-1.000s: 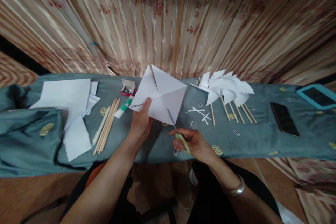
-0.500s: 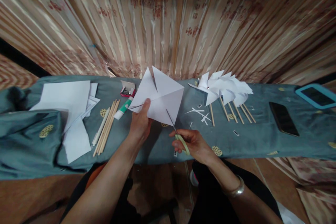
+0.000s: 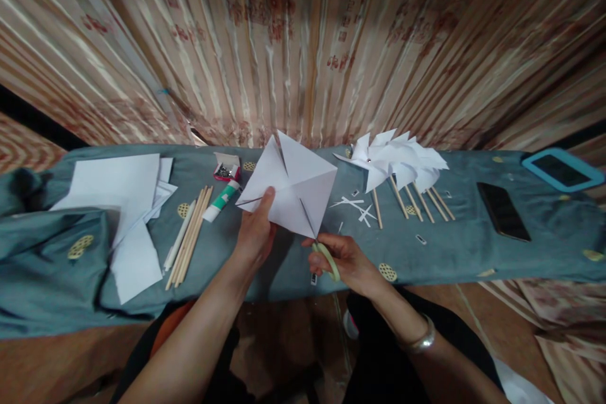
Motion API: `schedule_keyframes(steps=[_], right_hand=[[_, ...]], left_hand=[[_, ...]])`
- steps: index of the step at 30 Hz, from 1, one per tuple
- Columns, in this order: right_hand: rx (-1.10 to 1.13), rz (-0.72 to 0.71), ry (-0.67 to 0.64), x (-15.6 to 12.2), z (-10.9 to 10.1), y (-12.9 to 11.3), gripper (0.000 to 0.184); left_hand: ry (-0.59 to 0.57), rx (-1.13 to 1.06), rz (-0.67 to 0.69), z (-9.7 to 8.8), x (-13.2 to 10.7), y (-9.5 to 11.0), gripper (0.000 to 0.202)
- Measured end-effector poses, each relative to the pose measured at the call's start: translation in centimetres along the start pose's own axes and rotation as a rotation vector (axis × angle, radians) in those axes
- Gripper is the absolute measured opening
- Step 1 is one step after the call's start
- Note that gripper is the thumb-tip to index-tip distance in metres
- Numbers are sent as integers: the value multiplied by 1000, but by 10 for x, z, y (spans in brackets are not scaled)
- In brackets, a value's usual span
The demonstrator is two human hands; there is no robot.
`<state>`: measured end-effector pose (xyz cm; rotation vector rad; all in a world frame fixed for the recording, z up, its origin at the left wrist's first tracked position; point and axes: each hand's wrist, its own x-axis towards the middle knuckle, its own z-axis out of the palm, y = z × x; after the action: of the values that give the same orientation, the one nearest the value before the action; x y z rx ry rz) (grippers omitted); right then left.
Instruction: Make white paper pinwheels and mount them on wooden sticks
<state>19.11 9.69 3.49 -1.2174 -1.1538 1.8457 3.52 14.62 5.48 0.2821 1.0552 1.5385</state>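
Observation:
A creased white paper square (image 3: 307, 186) with slits running in from its corners is pinched in my left hand (image 3: 257, 222), thumb on top. My right hand (image 3: 348, 260) grips scissors (image 3: 327, 261) with pale green handles. Their blades lie at the paper's near corner, along a slit pointing toward the middle. Finished-looking white paper pinwheels (image 3: 402, 161) on wooden sticks lie overlapping to the right. Thin paper strips (image 3: 356, 205) are scattered between them and my right hand.
Left of my hands lie wooden sticks (image 3: 192, 240), a green-and-white glue tube (image 3: 221, 201), a small red box of pins (image 3: 226, 167) and white paper sheets (image 3: 113, 183). A black phone (image 3: 502, 211) and a blue-framed tablet (image 3: 563, 170) rest on the cloth-covered table (image 3: 454, 252) at right.
The view has tilted and shifted slightly, so everything sits a little lower. The scissors' blades have drawn back toward the paper's near corner, and more of the slit shows.

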Motion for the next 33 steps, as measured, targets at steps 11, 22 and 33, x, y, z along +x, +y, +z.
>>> schedule_keyframes(steps=[11, 22, 33], right_hand=[[21, -3, 28, 0, 1, 1, 46], [41, 12, 37, 2, 1, 4, 43], [21, -1, 36, 2, 5, -3, 43]], left_hand=[[-11, 15, 13, -1, 1, -2, 19], [-2, 12, 13, -1, -1, 1, 19], [-35, 53, -18, -6, -4, 0, 24]])
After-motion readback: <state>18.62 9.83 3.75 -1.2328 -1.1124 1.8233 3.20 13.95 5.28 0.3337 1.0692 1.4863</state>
